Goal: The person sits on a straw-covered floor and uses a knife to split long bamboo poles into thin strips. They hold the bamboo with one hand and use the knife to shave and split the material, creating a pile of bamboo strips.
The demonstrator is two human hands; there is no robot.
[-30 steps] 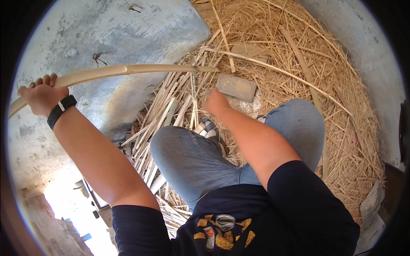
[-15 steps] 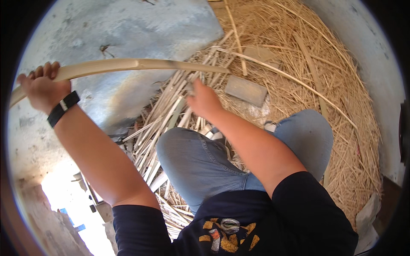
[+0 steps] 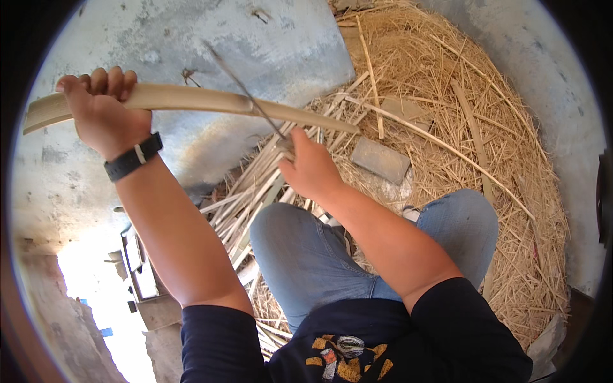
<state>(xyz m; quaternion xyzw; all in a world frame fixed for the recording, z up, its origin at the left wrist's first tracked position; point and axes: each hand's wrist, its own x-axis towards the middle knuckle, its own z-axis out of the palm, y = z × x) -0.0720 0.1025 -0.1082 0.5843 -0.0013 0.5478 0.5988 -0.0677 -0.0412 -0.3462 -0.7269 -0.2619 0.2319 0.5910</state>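
Bamboo strip (image 3: 191, 99), long, pale and slightly curved, runs across the upper left of the view, from beyond the left hand (image 3: 102, 115) to a tapering end near the middle of the picture. It is held up in the air, above the grey concrete floor (image 3: 191, 38). The left hand's fingers (image 3: 105, 80) are clenched over the strip near its thick end, knuckles up, with the arm raised and stretched out. A black watch (image 3: 131, 159) sits on that wrist.

The right hand (image 3: 313, 169) is just under the strip's thin end, its fingers closed around the handle of a thin dark blade (image 3: 246, 89). The blade slants up and to the left from the hand and crosses the strip; it looks to meet the strip there, though whether it bites into it cannot be told, as the blade is blurred.

Below the hands, the person sits with knees bent, in blue jeans (image 3: 306, 255) and a dark shirt (image 3: 345, 345) with a coloured print on the chest. Between the knees and out toward the floor lies a fan of split slats (image 3: 255, 191), pale and flat, piled loosely. To the right spreads a wide heap of straw-like shavings (image 3: 498, 147), with a few longer sticks across it. A flat grey stone (image 3: 381, 159) rests on the shavings, near the right hand but apart from it.
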